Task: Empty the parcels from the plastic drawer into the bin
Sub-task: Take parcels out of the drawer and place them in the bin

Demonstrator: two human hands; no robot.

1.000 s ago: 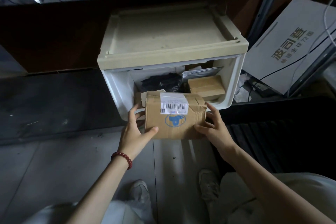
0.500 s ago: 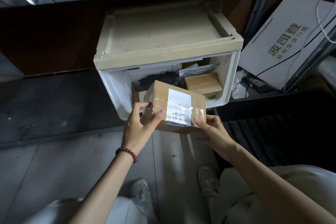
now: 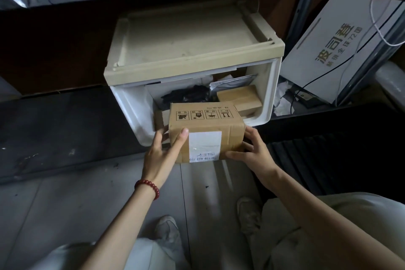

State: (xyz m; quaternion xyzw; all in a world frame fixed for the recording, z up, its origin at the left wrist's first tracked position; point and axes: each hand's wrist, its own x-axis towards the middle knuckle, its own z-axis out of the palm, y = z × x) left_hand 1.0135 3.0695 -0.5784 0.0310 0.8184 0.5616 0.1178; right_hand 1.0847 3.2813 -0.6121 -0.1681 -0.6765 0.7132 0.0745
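Cardboard box [image 3: 206, 129] had rolled toward me, out before the drawer [image 3: 133, 114], gripped by my left hand [image 3: 161, 155] and right hand [image 3: 252, 155]; ready for the bin.

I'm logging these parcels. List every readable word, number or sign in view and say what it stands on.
"H-159-K02 170": white label on the held cardboard box, printed upside down to the camera; the rest is cut off and the finer print is blurred.
"波司登": white carton at right.
"畅销全球72国": same carton, smaller line beneath.
Four handling pictograms on the box top: captions too small to read.
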